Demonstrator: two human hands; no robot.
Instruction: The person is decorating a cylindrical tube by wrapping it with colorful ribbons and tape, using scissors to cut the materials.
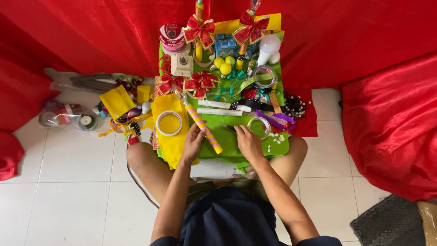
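A person sits on a white tiled floor (68, 182) with knees apart, a small green tabletop (232, 146) resting across the lap. The left hand (193, 141) lies at the near edge of the tabletop, fingers curled around the lower part of a pink-and-yellow striped stick (203, 126), which runs aslant from upper left down to a yellow tip just right of that hand. Under the hand and stick, a sheet of yellow felt (172, 146) hangs over the near edge. The right hand (248, 141) rests palm down just right of the stick, fingers loosely bent; a small dark tool (227, 126) shows at its fingertips, though whether the hand grips it cannot be told. A roll of clear tape (259, 126) sits touching or just beside this hand's far side. A white tape ring (169, 123) lies on the felt, left of the stick. Farther on, white tubes (221, 108) lie crosswise, then red-and-gold bows (200, 84), yellow balls (224, 65), a white bulb (268, 45) and a pink ribbon spool (172, 38). Red cloth (91, 36) is draped behind and to both sides. Loose ribbons and tape rolls (86, 120) lie on the floor to the left.
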